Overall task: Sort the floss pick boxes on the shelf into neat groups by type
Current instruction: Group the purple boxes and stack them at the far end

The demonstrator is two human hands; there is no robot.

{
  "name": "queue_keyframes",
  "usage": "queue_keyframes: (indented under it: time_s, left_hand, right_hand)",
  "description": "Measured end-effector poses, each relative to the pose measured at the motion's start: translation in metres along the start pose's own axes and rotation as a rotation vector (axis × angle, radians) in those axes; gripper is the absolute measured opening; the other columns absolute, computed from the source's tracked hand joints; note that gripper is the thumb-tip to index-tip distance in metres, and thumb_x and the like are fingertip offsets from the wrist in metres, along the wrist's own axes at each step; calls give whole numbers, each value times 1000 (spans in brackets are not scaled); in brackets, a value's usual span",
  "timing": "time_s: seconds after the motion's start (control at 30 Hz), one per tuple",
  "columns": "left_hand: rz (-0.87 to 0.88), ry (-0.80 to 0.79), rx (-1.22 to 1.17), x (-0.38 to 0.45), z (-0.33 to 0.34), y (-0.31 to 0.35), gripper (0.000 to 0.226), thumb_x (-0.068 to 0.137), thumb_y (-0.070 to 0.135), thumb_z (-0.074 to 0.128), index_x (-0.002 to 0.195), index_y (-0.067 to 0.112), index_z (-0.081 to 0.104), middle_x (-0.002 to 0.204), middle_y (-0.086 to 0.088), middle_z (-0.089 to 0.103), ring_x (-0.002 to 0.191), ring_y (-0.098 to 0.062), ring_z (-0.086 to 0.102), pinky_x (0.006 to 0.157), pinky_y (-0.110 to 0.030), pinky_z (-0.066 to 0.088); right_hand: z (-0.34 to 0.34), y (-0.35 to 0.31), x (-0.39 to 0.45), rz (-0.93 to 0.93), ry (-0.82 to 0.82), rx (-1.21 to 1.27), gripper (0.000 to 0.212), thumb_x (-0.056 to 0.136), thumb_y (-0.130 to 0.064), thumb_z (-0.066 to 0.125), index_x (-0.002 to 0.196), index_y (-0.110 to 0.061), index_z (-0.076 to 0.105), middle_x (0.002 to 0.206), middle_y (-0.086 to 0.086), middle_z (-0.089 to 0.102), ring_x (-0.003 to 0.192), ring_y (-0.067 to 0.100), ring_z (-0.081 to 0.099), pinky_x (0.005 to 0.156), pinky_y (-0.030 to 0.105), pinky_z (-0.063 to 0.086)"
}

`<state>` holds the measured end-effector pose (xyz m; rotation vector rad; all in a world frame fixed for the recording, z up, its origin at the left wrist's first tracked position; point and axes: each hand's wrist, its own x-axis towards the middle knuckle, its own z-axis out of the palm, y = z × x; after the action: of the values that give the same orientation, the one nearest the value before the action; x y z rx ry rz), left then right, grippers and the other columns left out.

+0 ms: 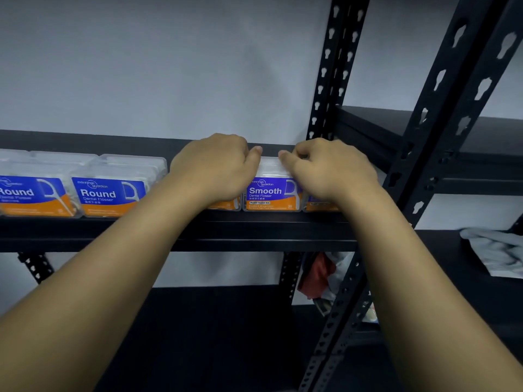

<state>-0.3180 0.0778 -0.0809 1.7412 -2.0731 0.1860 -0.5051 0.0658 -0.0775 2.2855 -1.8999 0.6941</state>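
On the black shelf [198,227], two clear floss pick boxes with blue-and-orange "Round" labels, the left Round box [31,196] and the right Round box [109,195], stand side by side at the left. Further right stands a purple-and-orange "Smooth" box [271,193]. My left hand [215,168] curls over the top of a half-hidden left box [226,205] just left of it. On the other side, my right hand [325,171] curls over a half-hidden right box [319,206]. Both thumbs point inward over the Smooth box's top. The covered boxes' labels are hidden.
A black perforated upright [328,80] stands just behind my right hand, and another slanted post [441,114] crosses in front at the right. A grey cloth [498,253] lies on the neighbouring shelf. Red and white items [319,275] sit on the shelf below.
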Motion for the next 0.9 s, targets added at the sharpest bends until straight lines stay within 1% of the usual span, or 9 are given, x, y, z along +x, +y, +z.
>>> queue_keyframes:
  time_s: [0.03,0.1,0.2,0.37,0.53,0.63,0.73,0.83,0.9]
  left_hand:
    - [2,4,2,-1,0,0,47,104,54,30,100,18,60,100,-6,68,87,-24,60,68,-34,39]
    - [0,10,9,-3,-1,0,50,105,54,29,103,16,62,106,-8,70,91,-27,63,71,-35,44]
    - [3,15,9,-7,-1,1,49,104,55,29,101,17,61,104,-8,70,92,-29,66,72,-37,49]
    - [30,50,26,-13,-2,1,50,105,53,28,100,17,62,101,-7,71,88,-29,65,69,-37,47]
    - [50,71,23,-16,-1,1,48,105,51,29,100,16,62,102,-8,71,89,-29,65,71,-37,46]
    - [61,75,33,-16,-1,1,47,106,50,28,101,16,60,103,-9,71,86,-27,61,69,-35,39]
    - [59,79,40,-17,-2,3,46,106,49,27,98,17,58,104,-9,70,82,-25,55,70,-35,38]
    - [56,72,33,-17,-3,3,44,106,49,27,96,18,56,103,-9,69,81,-24,53,70,-35,36]
    - [58,77,30,-16,-2,3,44,106,49,27,95,18,56,102,-9,69,81,-25,54,70,-35,36]
  right_hand:
    - [0,0,-1,1,4,2,46,98,-62,40,98,-28,70,90,-4,67,84,24,55,61,33,35]
    - [-1,-1,-3,0,5,2,46,98,-62,40,96,-28,70,90,-4,67,83,24,55,56,30,32]
    - [-1,-2,-6,-6,12,6,46,98,-62,40,96,-28,70,89,-6,68,81,21,56,54,26,30]
    - [-3,-3,-10,-2,9,-2,47,98,-61,41,92,-25,70,83,-7,68,72,16,56,54,25,31]
    - [-4,-6,-13,14,10,12,46,98,-59,41,89,-24,70,83,-7,69,79,18,61,55,27,33]
    - [-4,-6,-15,13,18,11,46,98,-58,41,89,-23,71,83,-7,70,77,17,62,54,27,34]
    - [-5,-7,-17,10,21,-5,47,98,-57,41,88,-22,71,83,-6,69,73,15,59,55,27,34]
    - [-6,-7,-17,3,4,7,46,98,-57,41,89,-23,71,84,-5,71,79,19,64,61,30,42]
    - [-6,-7,-17,2,3,10,46,99,-57,41,89,-23,71,85,-5,71,81,20,66,62,31,43]
